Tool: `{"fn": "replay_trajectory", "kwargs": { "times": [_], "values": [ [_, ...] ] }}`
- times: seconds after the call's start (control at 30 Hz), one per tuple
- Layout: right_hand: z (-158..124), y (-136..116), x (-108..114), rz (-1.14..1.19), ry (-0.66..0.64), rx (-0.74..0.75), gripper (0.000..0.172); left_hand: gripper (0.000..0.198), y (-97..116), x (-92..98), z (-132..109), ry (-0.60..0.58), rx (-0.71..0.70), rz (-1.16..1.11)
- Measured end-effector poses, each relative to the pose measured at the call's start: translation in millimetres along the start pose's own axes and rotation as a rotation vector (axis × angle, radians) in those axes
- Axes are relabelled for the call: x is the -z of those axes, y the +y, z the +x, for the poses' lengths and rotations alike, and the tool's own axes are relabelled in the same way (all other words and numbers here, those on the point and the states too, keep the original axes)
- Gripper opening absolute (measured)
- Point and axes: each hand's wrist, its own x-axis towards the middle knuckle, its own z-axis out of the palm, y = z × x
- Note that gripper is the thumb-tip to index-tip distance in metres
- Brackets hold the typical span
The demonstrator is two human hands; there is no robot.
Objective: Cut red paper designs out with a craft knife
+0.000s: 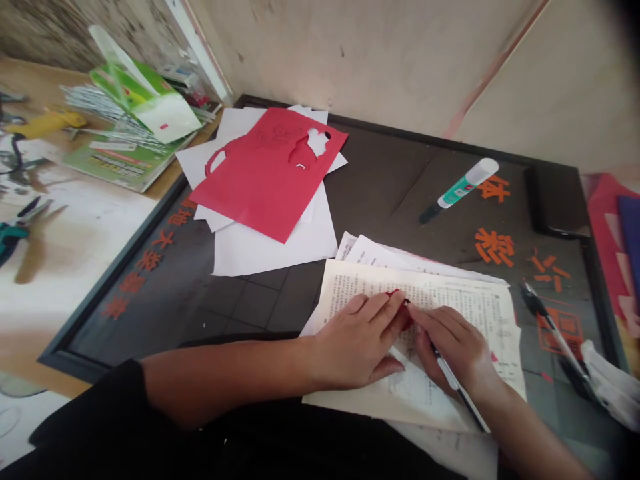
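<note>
My left hand [363, 340] lies flat with fingers stretched over a small red paper piece [400, 308] on a printed page [480, 307]. My right hand [453, 343] is closed around a thin black-and-silver craft knife [460, 390], its fingertips meeting the left hand's at the red piece. The page tops a stack of printed sheets on a dark cutting mat [250, 300].
A red sheet with cut-out shapes [265, 173] lies on white papers at the mat's far left. A glue stick [460, 190] and a black pen [550, 327] lie to the right. Pliers [17, 227], a green booklet and a green box sit on the wooden table to the left.
</note>
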Motion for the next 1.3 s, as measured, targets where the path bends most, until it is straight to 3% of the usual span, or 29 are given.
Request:
{"fn": "replay_trajectory", "kwargs": {
  "times": [0.37,0.5,0.6,0.73,0.97,1.3],
  "values": [
    [-6,1,2,-0.081,-0.059,0.069,0.069,0.071,-1,0.3,-1,0.027,-0.008,-0.047],
    [-6,-1,5,-0.065,0.072,-0.019,0.068,0.068,-5,3.6,-1,0.04,-0.019,-0.104],
    [-3,-1,7,-0.094,0.243,-0.237,0.059,0.064,-7,6.4,-2,0.124,-0.024,-0.155],
    [3,3,6,-0.023,0.236,-0.319,0.041,0.058,-9,10.6,-2,0.247,0.038,-0.165],
    [18,4,5,0.02,0.113,-0.261,0.026,0.053,-18,12.6,9,0.108,0.239,-0.124],
    [24,4,-2,0.048,0.168,-0.387,0.012,0.048,-22,8.4,9,0.145,0.2,-0.185]
  ]
}}
